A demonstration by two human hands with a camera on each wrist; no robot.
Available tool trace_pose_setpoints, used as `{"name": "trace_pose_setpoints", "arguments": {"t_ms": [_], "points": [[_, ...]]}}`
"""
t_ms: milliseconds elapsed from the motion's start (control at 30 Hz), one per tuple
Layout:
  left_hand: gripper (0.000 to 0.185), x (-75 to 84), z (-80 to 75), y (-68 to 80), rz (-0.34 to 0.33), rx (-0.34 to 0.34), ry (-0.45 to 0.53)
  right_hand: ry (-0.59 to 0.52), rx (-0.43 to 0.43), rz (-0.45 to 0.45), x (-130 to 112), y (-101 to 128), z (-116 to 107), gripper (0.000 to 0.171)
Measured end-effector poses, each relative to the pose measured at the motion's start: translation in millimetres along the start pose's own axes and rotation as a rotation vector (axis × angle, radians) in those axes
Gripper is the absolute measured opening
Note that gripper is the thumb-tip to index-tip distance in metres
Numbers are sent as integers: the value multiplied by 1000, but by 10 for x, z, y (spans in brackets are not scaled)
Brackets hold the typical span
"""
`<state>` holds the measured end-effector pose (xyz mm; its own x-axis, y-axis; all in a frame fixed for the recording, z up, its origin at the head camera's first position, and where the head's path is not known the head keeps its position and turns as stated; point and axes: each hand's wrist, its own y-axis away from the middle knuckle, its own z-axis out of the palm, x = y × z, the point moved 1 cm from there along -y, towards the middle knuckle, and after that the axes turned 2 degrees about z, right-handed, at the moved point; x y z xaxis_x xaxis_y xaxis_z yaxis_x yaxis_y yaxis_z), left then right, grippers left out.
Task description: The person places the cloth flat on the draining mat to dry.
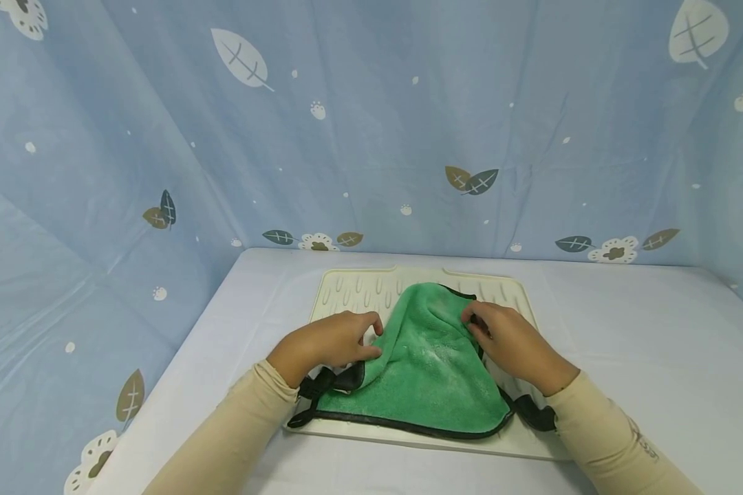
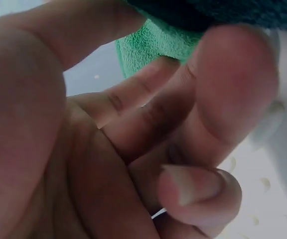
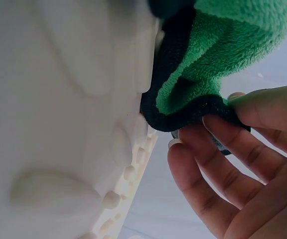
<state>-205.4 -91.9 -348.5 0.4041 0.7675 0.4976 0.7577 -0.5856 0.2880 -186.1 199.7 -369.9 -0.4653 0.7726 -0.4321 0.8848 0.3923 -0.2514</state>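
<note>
A green plush towel (image 1: 427, 385) with dark edging lies rumpled over a cream ribbed mat (image 1: 347, 292). My left hand (image 1: 331, 340) is at its left side, where thumb and index fingertips pinch a raised fold; in the left wrist view, the towel (image 2: 141, 50) shows above the curled fingers (image 2: 238, 84). At the upper right side of the towel, my right hand (image 1: 510, 344) pinches the edge. The right wrist view shows the dark-edged towel (image 3: 218, 64) between the thumb and fingers (image 3: 218, 174) of that hand, beside the ribbed mat.
Under the mat is a table with a white cover (image 1: 644, 357). A blue curtain (image 1: 371, 124) with leaf prints hangs behind the table and along its left side. Dark straps (image 1: 535, 412) sit at both wrists, next to the towel's near corners.
</note>
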Motion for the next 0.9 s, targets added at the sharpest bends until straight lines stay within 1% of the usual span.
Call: {"name": "trace_pose_setpoints", "arguments": {"t_ms": [167,400,567,633,767,900], "points": [[32,20,6,6,16,-4,20,-7,-5,5,2,-2,-12,16],[39,31,27,-5,62,-19,54,-1,-1,3,7,-8,-14,18],[46,27,45,-21,96,-25,53,8,6,-4,12,-10,-3,20],[51,29,49,-26,88,-22,45,11,6,-5,11,-12,4,21],[61,35,51,-23,30,-14,45,12,-1,0,11,-14,11,23],[61,54,48,-2,-13,-16,47,13,-6,0,11,-15,12,24]]}}
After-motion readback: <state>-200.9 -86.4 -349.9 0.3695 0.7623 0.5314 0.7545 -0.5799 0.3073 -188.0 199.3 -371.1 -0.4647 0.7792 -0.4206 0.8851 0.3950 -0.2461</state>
